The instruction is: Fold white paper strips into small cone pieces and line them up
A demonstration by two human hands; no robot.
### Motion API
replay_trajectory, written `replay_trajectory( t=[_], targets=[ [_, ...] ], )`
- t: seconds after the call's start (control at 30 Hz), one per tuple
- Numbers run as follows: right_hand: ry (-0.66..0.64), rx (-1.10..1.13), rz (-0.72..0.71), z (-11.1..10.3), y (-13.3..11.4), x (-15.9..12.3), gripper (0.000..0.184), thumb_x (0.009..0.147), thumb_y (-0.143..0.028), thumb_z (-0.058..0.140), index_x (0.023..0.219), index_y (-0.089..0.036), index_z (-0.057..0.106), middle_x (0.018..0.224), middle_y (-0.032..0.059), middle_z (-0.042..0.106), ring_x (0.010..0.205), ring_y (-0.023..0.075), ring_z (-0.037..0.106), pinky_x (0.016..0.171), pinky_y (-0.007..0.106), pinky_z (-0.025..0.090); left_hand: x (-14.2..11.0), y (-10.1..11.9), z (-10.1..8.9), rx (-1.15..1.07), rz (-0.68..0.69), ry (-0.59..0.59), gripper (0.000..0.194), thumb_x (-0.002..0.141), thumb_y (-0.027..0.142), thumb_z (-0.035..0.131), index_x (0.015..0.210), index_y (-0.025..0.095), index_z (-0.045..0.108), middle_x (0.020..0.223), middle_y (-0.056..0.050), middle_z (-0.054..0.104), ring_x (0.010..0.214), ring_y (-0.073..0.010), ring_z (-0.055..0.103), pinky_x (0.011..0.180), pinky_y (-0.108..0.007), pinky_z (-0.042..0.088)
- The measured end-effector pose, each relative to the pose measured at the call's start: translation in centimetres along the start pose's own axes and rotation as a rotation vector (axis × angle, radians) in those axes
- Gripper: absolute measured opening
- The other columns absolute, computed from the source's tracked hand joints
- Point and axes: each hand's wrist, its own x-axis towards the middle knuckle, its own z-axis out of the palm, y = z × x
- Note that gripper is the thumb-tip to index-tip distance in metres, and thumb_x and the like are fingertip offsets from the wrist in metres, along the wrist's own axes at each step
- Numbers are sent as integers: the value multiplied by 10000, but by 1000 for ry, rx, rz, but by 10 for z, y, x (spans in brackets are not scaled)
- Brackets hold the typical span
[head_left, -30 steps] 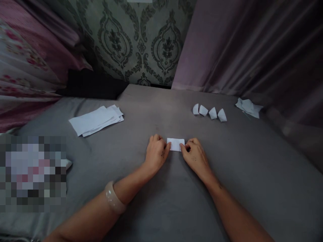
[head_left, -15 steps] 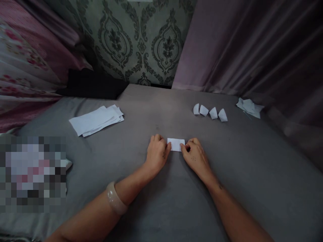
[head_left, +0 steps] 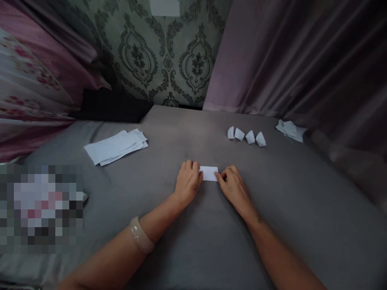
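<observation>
A small white folded paper (head_left: 209,173) lies flat on the grey sheet, right in front of me. My left hand (head_left: 188,181) is closed on its left end, thumb over the top and fingers curled. At the right end, my right hand (head_left: 234,186) pinches the edge between thumb and curled fingers. The undersides of the fingers are hidden. A pale bangle (head_left: 140,235) circles my left forearm.
Several folded white paper pieces (head_left: 250,137) stand in a row beyond my right hand. Loose white paper strips (head_left: 116,146) lie to the left, and paper scraps (head_left: 290,129) at the far right. A black cloth (head_left: 113,108) lies at the back left; a blurred-out patch covers the left edge.
The view has tilted up slightly, so more of the wall shows. My right thumb has slid out toward the paper's right edge; both hands still hold its ends.
</observation>
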Motion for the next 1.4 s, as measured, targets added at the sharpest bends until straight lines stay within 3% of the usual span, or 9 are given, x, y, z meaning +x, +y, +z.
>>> replay_trajectory(
  t=[0.1, 0.2, 0.33, 0.47, 0.73, 0.93, 1.13, 1.3, 1.4],
  targets=[
    [35, 5, -57, 1, -5, 0, 139, 900, -267, 467, 866, -169, 561, 891, 90, 561, 798, 209, 565, 736, 355, 477, 4, 3, -4, 56, 190, -50, 187, 926, 184, 430, 1049, 145, 565, 1085, -106, 574, 963, -244, 493, 819, -370, 437],
    [-12, 23, -223, 1, -14, -1, 260, 896, -96, 363, 1027, -165, 577, 1018, 109, 596, 946, 217, 557, 812, 357, 476, 7, 9, -8, 94, 365, -137, 179, 932, 181, 427, 1014, 155, 585, 1059, -86, 608, 972, -232, 527, 827, -351, 447],
    [-97, -41, -341, -3, -23, -9, 360, 868, -20, 333, 1031, -163, 621, 1053, 100, 633, 990, 211, 555, 866, 343, 471, -2, 14, -9, 174, 389, -220, 200, 918, 128, 432, 1001, 123, 614, 1028, -103, 648, 955, -224, 594, 809, -331, 482],
    [-121, -213, -326, -9, -34, -23, 351, 905, -107, 386, 1190, -150, 587, 1206, 125, 609, 1049, 232, 563, 907, 366, 462, -21, 9, -6, 219, 414, -131, 319, 916, 96, 414, 1202, 80, 553, 1281, -166, 573, 1191, -243, 533, 922, -345, 470],
    [-197, -362, -296, -13, -57, -38, 435, 960, -347, 392, 1362, -207, 481, 1398, 178, 466, 1247, 297, 473, 955, 430, 433, -35, -1, -26, 226, 274, -240, 377, 908, 95, 433, 1268, 116, 545, 1333, -138, 549, 1214, -248, 535, 904, -341, 519],
    [-225, -349, -244, -16, -55, -37, 437, 968, -346, 366, 1341, -173, 513, 1414, 141, 464, 1263, 268, 463, 1007, 396, 412, -34, 3, -32, 202, 229, -275, 374, 915, 92, 420, 1254, 149, 566, 1349, -117, 539, 1223, -235, 528, 915, -332, 513],
    [-205, -408, -115, -23, -45, -37, 421, 963, -300, 371, 1297, -117, 550, 1370, 148, 512, 1207, 278, 502, 936, 407, 473, -35, 0, -35, 148, 208, -295, 396, 897, 73, 411, 1252, 157, 564, 1365, -105, 527, 1230, -239, 514, 879, -351, 516],
    [-175, -447, -122, -25, -41, -32, 373, 963, -276, 379, 1202, -122, 620, 1277, 144, 588, 1102, 264, 559, 855, 381, 496, -30, -11, -29, -54, 171, -178, 348, 825, 83, 480, 1112, 186, 648, 1233, -73, 629, 1112, -255, 564, 860, -386, 483],
    [-76, -421, -121, -20, -39, -29, 348, 965, -296, 387, 1051, -139, 685, 1149, 117, 658, 1000, 237, 594, 806, 344, 493, -17, -16, -21, -304, -26, -66, 250, 794, 116, 511, 959, 179, 689, 1028, -55, 694, 948, -198, 596, 864, -328, 460]
  ],
)
